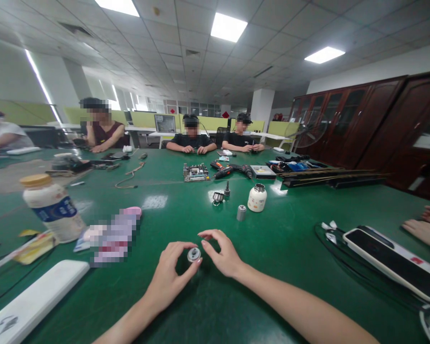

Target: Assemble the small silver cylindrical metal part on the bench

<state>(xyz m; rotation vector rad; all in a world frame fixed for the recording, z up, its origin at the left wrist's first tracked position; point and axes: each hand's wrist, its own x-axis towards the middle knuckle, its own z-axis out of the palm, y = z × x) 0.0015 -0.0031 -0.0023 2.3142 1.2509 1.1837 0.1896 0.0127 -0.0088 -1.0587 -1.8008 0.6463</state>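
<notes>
Near the table's front, my left hand [171, 268] has its thumb and index finger around a small round silver-grey part [194, 254] with a dark centre. My right hand [220, 252] is just to the right of it, fingers curved and apart, holding nothing. Farther out stands a small grey cylinder [241, 212]. Beside that is a cream-coloured bottle [257, 198] with a printed face and an open metal neck. A shiny metal cup-like piece with a ring [218, 198] lies to the left, close to a dark stepped fitting [227, 189].
A large white jar [52, 208] and a long white box [39, 301] occupy the left. At right lies a black-and-white device [394, 260] with cables, near another person's hand [424, 231]. A circuit board [196, 172] and power drills [232, 170] lie farther back; several people sit around.
</notes>
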